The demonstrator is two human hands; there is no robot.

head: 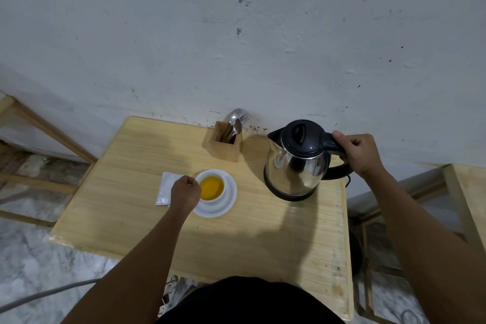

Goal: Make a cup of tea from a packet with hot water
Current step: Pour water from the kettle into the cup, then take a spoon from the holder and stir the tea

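A white cup (212,187) holding amber tea stands on a white saucer (228,200) near the middle of the wooden table (236,239). My left hand (185,191) is closed at the cup's left side, apparently on its handle, which is hidden. A silvery packet (165,188) lies flat just left of that hand, partly covered by it. The steel kettle (297,163) with a black lid stands upright on the table to the right. My right hand (359,152) is wrapped around the kettle's black handle.
A wooden holder (224,146) with a spoon and fork stands at the back by the white wall. Wooden frames sit left and right of the table. A grey cable lies on the marble floor at lower left.
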